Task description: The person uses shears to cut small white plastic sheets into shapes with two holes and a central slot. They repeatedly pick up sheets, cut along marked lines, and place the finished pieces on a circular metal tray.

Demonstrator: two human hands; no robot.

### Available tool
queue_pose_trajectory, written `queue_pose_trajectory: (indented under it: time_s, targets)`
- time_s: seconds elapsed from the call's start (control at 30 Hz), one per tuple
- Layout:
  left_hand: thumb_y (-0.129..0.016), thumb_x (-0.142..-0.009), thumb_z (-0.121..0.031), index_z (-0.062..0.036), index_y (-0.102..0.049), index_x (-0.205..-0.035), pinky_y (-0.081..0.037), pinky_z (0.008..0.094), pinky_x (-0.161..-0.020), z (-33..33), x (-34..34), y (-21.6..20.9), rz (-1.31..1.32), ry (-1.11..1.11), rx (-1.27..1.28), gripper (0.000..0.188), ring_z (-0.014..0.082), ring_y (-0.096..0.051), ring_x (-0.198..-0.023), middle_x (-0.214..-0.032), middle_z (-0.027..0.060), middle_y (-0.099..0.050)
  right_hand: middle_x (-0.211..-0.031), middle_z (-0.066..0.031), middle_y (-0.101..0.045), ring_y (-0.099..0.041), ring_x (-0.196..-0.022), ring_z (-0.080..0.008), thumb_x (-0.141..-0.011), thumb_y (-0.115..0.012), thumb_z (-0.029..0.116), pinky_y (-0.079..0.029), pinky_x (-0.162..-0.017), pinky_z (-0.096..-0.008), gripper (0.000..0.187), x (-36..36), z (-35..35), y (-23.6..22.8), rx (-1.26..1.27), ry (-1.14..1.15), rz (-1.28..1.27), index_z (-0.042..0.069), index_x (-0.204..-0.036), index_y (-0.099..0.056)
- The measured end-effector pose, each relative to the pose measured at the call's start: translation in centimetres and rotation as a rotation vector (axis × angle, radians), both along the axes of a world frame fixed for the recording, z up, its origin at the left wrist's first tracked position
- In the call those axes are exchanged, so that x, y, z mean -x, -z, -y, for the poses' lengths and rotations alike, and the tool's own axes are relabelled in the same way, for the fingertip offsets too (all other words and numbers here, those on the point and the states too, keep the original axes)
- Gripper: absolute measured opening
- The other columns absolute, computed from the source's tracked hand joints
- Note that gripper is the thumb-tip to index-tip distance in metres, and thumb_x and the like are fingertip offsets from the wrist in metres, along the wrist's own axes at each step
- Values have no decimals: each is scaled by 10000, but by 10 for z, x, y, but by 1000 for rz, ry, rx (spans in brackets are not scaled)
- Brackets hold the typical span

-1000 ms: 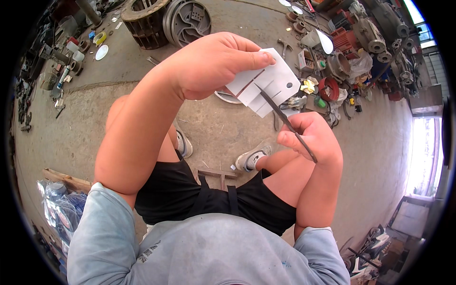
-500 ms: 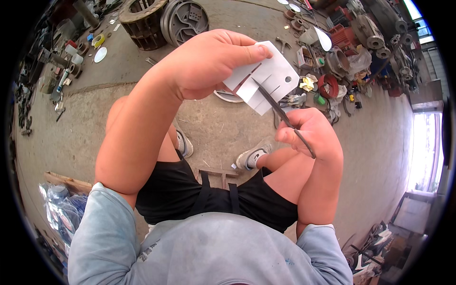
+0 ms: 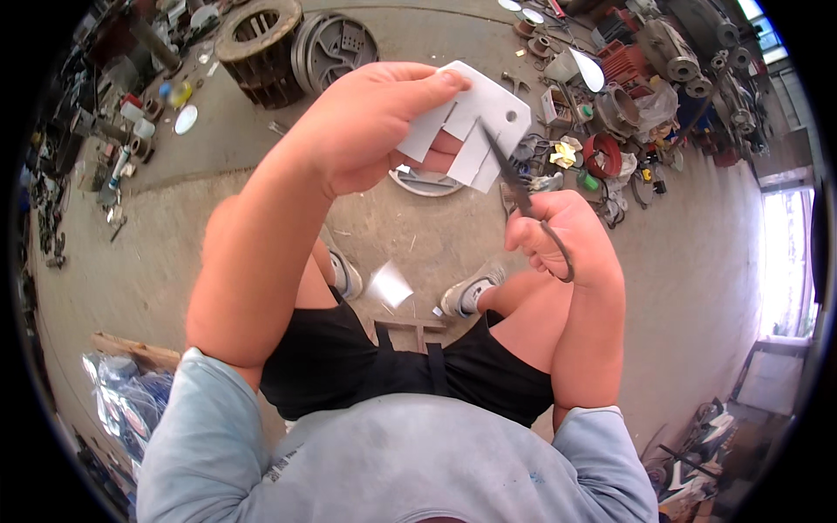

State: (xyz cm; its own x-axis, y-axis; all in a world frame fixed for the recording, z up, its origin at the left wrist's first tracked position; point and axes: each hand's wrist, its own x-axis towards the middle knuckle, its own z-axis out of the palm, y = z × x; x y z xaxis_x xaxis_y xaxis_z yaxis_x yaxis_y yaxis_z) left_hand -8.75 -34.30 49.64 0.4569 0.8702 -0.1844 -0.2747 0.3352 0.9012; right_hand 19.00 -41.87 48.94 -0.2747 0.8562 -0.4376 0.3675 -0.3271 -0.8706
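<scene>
White card point(image 3: 475, 94): pinched at its far edge by the left hand point(image 3: 370, 118), thumb on the upper face, other fingers underneath and showing through a notch. One punched hole, to the right of the left thumb tip; one notch, just below that thumb. Slits: at least two, exact number hidden by the blade.

Change over the last second: where the card had closed slits, a notch now gapes, and one loose white piece point(image 3: 390, 285) has appeared on the near side of the left fingers, between the shoes. It is blurred, so probably falling. Reading: one section has been cut free; the rest of the card remains in one piece.

Scissors, one pair point(image 3: 508, 167): handle gripped in the curled fingers of the right hand point(image 3: 562, 231), blades lying over the card, tip between notch and hole. Blade gap too narrow to judge.

Outward from the fingers: one round metal plate point(image 3: 425, 183) on the floor behind the card's lower edge; two shoes, left point(image 3: 346, 275) and right point(image 3: 468, 294), nearer the body. Beyond the left hand, one slotted drum point(image 3: 261, 57) and one spoked metal wheel point(image 3: 336, 50). Beyond the card, one hammer point(image 3: 516, 83); right of it, one red ring-shaped part point(image 3: 602, 155) and one crumpled yellow paper point(image 3: 563, 156).
</scene>
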Motion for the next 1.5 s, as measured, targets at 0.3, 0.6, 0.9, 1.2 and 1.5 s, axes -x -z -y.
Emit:
queue_pose_trajectory:
  time_s: [0.3, 0.6, 0.9, 1.2, 1.5]
  targets:
    - [-531, -1151, -257, 23, -580, -1425, -666, 465, -927, 17, -27, -6, 186, -137, 68, 395, 316, -770, -1057, -1257, 186, -729, -721, 41, -625, -547, -591, -51, -946, -846, 259, -431, -532, -230, 238, 30, -8, 19, -268, 531, -421, 40, -971, -757]
    - [-583, -1122, -244, 8, -514, -1497, -602, 556, -1067, 24, -31, 12, 292, 50, 114, 458, 378, -702, -1245, -1398, 199, -672, -725, 56, -613, -513, -624, -33, -941, -846, 263, -394, -556, -234, 253, 21, -8, 12, -396, 419, -388, 35, -925, -738]
    - [-554, -1150, -278, -24, -509, -1466, -591, 544, -1110, 37, -40, -9, 453, -307, -43, 408, 439, -638, -1335, -1397, 193, -648, -690, -5, -531, -481, -662, -118, -894, -885, 438, -405, -598, -324, 468, 46, 10, 33, -514, 364, -126, 21, -832, -683]
    - [-556, -1150, -292, -44, -473, -1490, -567, 546, -1143, 39, -43, -3, 475, -319, -64, 429, 445, -605, -1379, -1409, 193, -629, -674, -58, -523, -456, -653, -155, -901, -874, 467, -400, -596, -353, 549, 53, 9, 33, -420, 323, -146, 2, -758, -619]
    - [-522, -1158, -329, -49, -441, -1545, -510, 525, -1209, 43, -47, 2, 491, -334, 25, 485, 406, -533, -1464, -1528, 150, -553, -645, -49, -502, -435, -636, -145, -916, -845, 555, -394, -577, -354, 642, 56, 9, 37, -427, 321, -164, 11, -719, -567]
